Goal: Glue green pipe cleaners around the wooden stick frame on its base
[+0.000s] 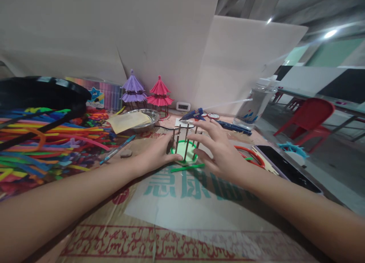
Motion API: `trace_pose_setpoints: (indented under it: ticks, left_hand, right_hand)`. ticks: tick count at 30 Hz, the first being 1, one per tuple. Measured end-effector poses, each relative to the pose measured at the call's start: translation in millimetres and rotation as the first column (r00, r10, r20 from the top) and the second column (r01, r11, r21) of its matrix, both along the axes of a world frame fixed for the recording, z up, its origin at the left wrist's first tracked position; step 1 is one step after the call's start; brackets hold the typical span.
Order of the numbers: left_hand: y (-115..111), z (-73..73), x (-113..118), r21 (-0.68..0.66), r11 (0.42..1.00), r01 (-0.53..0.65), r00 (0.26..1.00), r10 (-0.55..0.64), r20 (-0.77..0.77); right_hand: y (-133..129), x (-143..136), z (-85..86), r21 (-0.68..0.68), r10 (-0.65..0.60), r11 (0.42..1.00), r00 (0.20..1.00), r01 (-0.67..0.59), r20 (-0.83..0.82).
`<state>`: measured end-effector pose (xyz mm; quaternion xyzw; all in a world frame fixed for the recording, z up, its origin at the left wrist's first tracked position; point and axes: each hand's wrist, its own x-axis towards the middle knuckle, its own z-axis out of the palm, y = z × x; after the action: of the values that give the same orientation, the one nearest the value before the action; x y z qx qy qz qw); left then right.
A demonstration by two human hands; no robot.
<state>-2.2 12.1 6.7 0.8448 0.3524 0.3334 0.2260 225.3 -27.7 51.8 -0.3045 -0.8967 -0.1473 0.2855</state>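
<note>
Head cam: post frame (pixel 186 151) sits flat on covered worktop (pixel 166 123) btwn my hands, long axis approx. vert., thin brown posts (pixel 177 143) pointing up. Base (pixel 181 151) is a pale-green polygon, bright-green-edged. L hand (pixel 155 152) curved round its side, thumb at edge; can't tell if gripping. R hand (pixel 221 149) fingers spread by posts, contact unclear. Straight green stick (pixel 187 168) lies L-R just in front.

Green-rimmed base (pixel 191 150) (brown posts (pixel 186 151) upright), between left hand (pixel 156 152) and right hand (pixel 221 149)
</note>
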Motion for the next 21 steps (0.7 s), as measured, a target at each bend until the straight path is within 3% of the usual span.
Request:
trace_pose_setpoints:
  ticks: [8,21]
  left_hand:
    - [0,-1.1,0,0.016,1.0,-0.018,1.0,0.018,-0.013]
    - [-3,2.8,0,0.003,0.998,-0.067,0.996,0.067,-0.057]
  right_hand:
    - [-1,0,-0.7,0.01,0.012,1.0,0.999,-0.013,0.031]
    - [5,10,12.0,0.122,0.063,0.992,0.985,-0.044,-0.164]
